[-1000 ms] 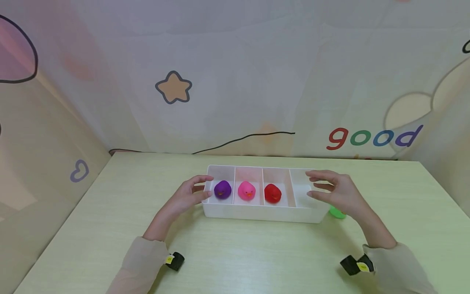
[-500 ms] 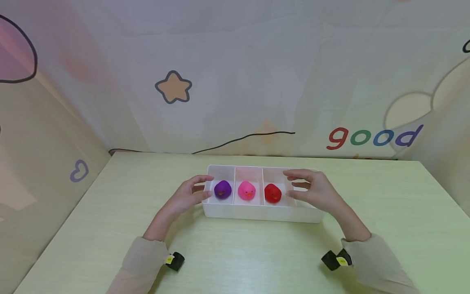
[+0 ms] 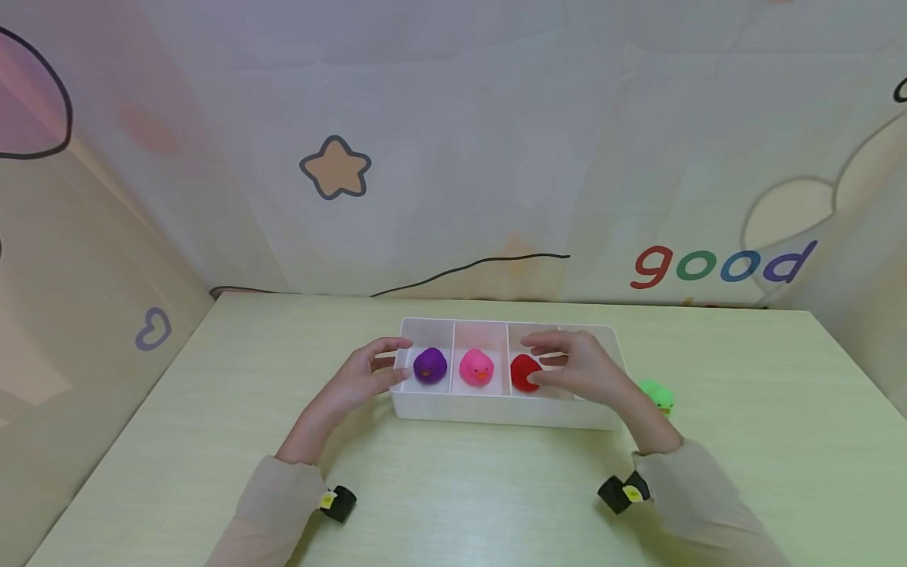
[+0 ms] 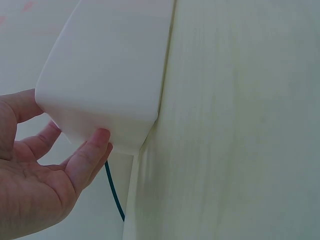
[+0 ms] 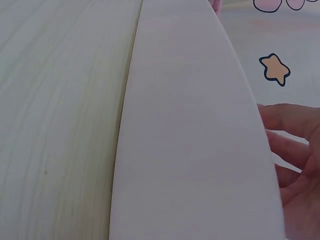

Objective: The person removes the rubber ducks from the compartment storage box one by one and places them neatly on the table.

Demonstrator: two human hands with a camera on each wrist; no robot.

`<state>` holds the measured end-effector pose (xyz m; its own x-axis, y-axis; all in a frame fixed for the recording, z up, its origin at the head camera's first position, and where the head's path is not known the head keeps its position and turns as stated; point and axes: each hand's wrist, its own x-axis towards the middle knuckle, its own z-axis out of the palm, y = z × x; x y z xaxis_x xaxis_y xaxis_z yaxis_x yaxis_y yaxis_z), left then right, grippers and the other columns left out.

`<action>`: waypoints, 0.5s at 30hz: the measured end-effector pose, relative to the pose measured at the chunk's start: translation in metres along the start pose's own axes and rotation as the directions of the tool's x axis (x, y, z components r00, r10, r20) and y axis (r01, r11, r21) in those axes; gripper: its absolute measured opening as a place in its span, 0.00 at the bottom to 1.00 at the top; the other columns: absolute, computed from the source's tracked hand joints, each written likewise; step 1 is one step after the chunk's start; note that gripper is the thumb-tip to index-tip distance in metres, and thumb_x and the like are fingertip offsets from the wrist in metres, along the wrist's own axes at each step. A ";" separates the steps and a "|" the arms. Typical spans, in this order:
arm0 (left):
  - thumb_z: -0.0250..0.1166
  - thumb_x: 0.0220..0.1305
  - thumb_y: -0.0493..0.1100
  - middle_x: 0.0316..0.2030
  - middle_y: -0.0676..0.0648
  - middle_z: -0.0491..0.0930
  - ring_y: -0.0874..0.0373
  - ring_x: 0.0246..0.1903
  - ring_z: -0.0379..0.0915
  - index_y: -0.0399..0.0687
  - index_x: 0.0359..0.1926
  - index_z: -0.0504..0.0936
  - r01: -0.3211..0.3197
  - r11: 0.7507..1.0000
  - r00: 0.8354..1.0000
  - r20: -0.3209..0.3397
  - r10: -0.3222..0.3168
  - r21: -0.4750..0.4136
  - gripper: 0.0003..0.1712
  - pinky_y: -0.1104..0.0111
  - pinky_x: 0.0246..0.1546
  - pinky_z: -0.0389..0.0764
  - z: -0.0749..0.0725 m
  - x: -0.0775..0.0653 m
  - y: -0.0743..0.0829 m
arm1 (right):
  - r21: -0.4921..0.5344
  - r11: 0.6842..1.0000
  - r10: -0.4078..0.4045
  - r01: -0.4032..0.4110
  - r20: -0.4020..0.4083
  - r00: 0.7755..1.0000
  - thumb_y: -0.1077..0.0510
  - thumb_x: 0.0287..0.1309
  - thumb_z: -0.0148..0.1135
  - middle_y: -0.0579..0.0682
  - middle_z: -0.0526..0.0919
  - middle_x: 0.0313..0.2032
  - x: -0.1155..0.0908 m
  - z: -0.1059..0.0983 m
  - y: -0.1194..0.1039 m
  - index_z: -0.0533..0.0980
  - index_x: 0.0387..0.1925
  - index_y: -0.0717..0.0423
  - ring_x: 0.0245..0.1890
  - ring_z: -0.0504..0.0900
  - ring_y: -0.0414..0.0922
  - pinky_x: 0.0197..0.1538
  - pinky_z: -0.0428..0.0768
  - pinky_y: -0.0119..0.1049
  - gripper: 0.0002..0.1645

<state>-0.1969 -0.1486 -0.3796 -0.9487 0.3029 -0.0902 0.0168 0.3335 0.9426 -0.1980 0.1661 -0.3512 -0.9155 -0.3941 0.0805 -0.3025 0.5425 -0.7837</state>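
A white divided box [image 3: 489, 408] sits on the table with three rubber ducks in separate compartments: purple [image 3: 429, 366], pink [image 3: 476, 368] and red [image 3: 521, 370]. My left hand [image 3: 364, 374] grips the box's left end; in the left wrist view [image 4: 42, 175] one digit reaches over the rim while other fingertips press the outer end wall. My right hand [image 3: 584, 366] hovers over the red duck's compartment, thumb overlapping the duck in the head view, fingers spread apart behind it. The right wrist view shows its fingers [image 5: 287, 117] beyond the box's long wall, the duck hidden.
A green rubber duck [image 3: 659, 398] sits on the table beyond the box's right end, partly behind my right forearm. My hand partly covers the rightmost compartment. A printed backdrop [image 3: 460, 157] rises behind the table [image 3: 496, 488].
My right hand has moved left from the box's right end to the red duck. The green duck has come into fuller view. The left hand, box and ducks have stayed put.
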 end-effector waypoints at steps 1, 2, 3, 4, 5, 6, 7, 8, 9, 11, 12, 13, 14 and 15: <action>0.61 0.60 0.40 0.62 0.41 0.60 0.41 0.61 0.58 0.46 0.60 0.67 0.001 1.000 1.000 0.001 -0.001 -0.002 0.27 0.54 0.52 0.72 0.000 0.000 0.000 | -0.013 1.000 0.007 -0.007 0.008 1.000 0.68 0.47 0.65 0.62 0.76 0.50 0.001 0.001 0.000 0.73 0.52 0.66 0.47 0.77 0.57 0.48 0.77 0.45 0.27; 0.61 0.60 0.40 0.62 0.41 0.60 0.41 0.61 0.58 0.46 0.60 0.67 0.001 1.000 1.000 0.001 -0.001 -0.001 0.27 0.54 0.52 0.72 0.000 0.000 0.000 | -0.026 1.000 0.016 -0.015 0.016 1.000 0.68 0.47 0.65 0.62 0.76 0.50 0.003 0.002 0.000 0.73 0.52 0.66 0.47 0.76 0.57 0.47 0.78 0.45 0.27; 0.61 0.60 0.40 0.62 0.41 0.60 0.41 0.61 0.58 0.46 0.60 0.67 0.001 1.000 1.000 0.001 -0.001 -0.001 0.27 0.54 0.52 0.72 0.000 0.000 0.000 | -0.043 0.999 0.022 -0.021 0.023 0.999 0.67 0.47 0.65 0.62 0.76 0.50 0.004 0.003 0.000 0.73 0.52 0.66 0.48 0.76 0.57 0.47 0.78 0.44 0.27; 0.61 0.60 0.40 0.62 0.41 0.60 0.41 0.61 0.58 0.46 0.60 0.67 0.001 1.000 1.000 0.001 -0.001 -0.001 0.27 0.54 0.52 0.72 0.000 0.000 0.000 | -0.056 0.998 0.028 -0.027 0.029 0.999 0.67 0.47 0.65 0.61 0.76 0.50 0.005 0.004 -0.001 0.73 0.52 0.65 0.48 0.76 0.57 0.46 0.79 0.44 0.27; 0.61 0.60 0.40 0.62 0.41 0.60 0.41 0.61 0.58 0.46 0.60 0.67 0.001 1.000 1.000 0.001 -0.001 -0.001 0.27 0.54 0.52 0.72 0.000 0.000 -0.001 | -0.068 0.997 0.037 -0.035 0.032 0.999 0.67 0.47 0.65 0.61 0.76 0.50 0.006 0.005 -0.002 0.73 0.52 0.65 0.48 0.76 0.57 0.45 0.79 0.43 0.26; 0.61 0.60 0.40 0.62 0.41 0.60 0.41 0.61 0.58 0.46 0.60 0.67 0.001 1.000 1.000 0.000 -0.001 0.000 0.27 0.54 0.51 0.72 0.000 0.000 -0.001 | -0.081 0.996 0.046 -0.043 0.035 0.998 0.67 0.47 0.65 0.61 0.76 0.50 0.007 0.006 -0.003 0.73 0.51 0.65 0.48 0.75 0.57 0.44 0.80 0.43 0.26; 0.61 0.60 0.40 0.62 0.41 0.60 0.41 0.61 0.59 0.46 0.60 0.67 0.001 1.000 1.000 0.001 -0.001 -0.002 0.27 0.54 0.51 0.72 0.000 0.000 -0.001 | -0.097 0.994 0.056 -0.052 0.038 0.998 0.67 0.47 0.65 0.60 0.76 0.49 0.008 0.007 -0.004 0.74 0.51 0.65 0.48 0.75 0.57 0.43 0.80 0.42 0.26; 0.60 0.60 0.40 0.62 0.41 0.61 0.41 0.61 0.59 0.46 0.60 0.67 0.001 1.000 1.000 0.000 -0.001 -0.003 0.27 0.54 0.51 0.73 0.000 0.000 -0.001 | -0.116 0.991 0.066 -0.061 0.042 0.997 0.67 0.46 0.65 0.60 0.76 0.49 0.009 0.008 -0.004 0.74 0.51 0.64 0.48 0.75 0.57 0.42 0.80 0.41 0.26; 0.60 0.60 0.40 0.62 0.41 0.61 0.41 0.61 0.59 0.45 0.60 0.67 0.001 1.000 1.000 0.001 -0.001 -0.006 0.27 0.54 0.51 0.73 0.000 0.000 -0.002 | -0.137 0.988 0.079 -0.073 0.043 0.996 0.67 0.46 0.65 0.60 0.76 0.49 0.011 0.009 -0.005 0.74 0.50 0.64 0.48 0.75 0.57 0.41 0.81 0.40 0.25; 0.60 0.60 0.40 0.62 0.41 0.61 0.41 0.60 0.59 0.45 0.60 0.67 0.002 1.000 1.000 0.002 -0.002 -0.010 0.27 0.55 0.51 0.73 0.000 0.001 -0.002 | -0.182 0.979 0.101 -0.092 0.044 0.994 0.67 0.46 0.66 0.59 0.77 0.48 0.012 0.012 -0.008 0.75 0.50 0.63 0.48 0.75 0.56 0.40 0.81 0.39 0.25; 0.61 0.60 0.40 0.62 0.41 0.61 0.41 0.60 0.59 0.45 0.60 0.67 0.002 1.000 1.000 0.002 -0.002 -0.015 0.27 0.55 0.51 0.73 0.000 0.001 -0.002 | -0.204 0.974 0.109 -0.097 0.046 0.993 0.66 0.46 0.66 0.59 0.77 0.48 0.013 0.013 -0.009 0.75 0.50 0.63 0.47 0.74 0.56 0.39 0.81 0.39 0.25; 0.61 0.60 0.40 0.62 0.41 0.61 0.42 0.60 0.59 0.45 0.60 0.67 0.002 1.000 1.000 0.002 -0.002 -0.019 0.27 0.55 0.51 0.73 0.000 0.001 -0.002 | -0.223 0.970 0.115 -0.102 0.047 0.992 0.66 0.45 0.66 0.59 0.77 0.47 0.014 0.014 -0.010 0.75 0.50 0.64 0.47 0.74 0.56 0.39 0.81 0.39 0.25; 0.61 0.60 0.39 0.62 0.41 0.61 0.42 0.60 0.60 0.45 0.60 0.67 0.002 1.000 1.000 0.001 -0.002 -0.024 0.27 0.55 0.51 0.73 0.000 0.001 -0.002 | -0.241 0.965 0.118 -0.102 0.050 0.992 0.66 0.45 0.66 0.60 0.77 0.46 0.014 0.015 -0.011 0.75 0.49 0.64 0.47 0.74 0.56 0.38 0.81 0.38 0.25; 0.61 0.60 0.39 0.62 0.41 0.61 0.42 0.60 0.60 0.45 0.60 0.67 0.001 1.000 1.000 0.003 0.000 -0.027 0.27 0.55 0.50 0.73 0.000 0.001 -0.002 | -0.259 0.960 0.118 -0.101 0.051 0.992 0.67 0.45 0.67 0.59 0.78 0.46 0.015 0.016 -0.012 0.76 0.49 0.64 0.46 0.74 0.56 0.38 0.81 0.38 0.25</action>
<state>-0.1984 -0.1493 -0.3816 -0.9476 0.3059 -0.0918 0.0077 0.3092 0.9510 -0.2037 0.1424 -0.3503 -0.9302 -0.3643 -0.0439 -0.2667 0.7533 -0.6012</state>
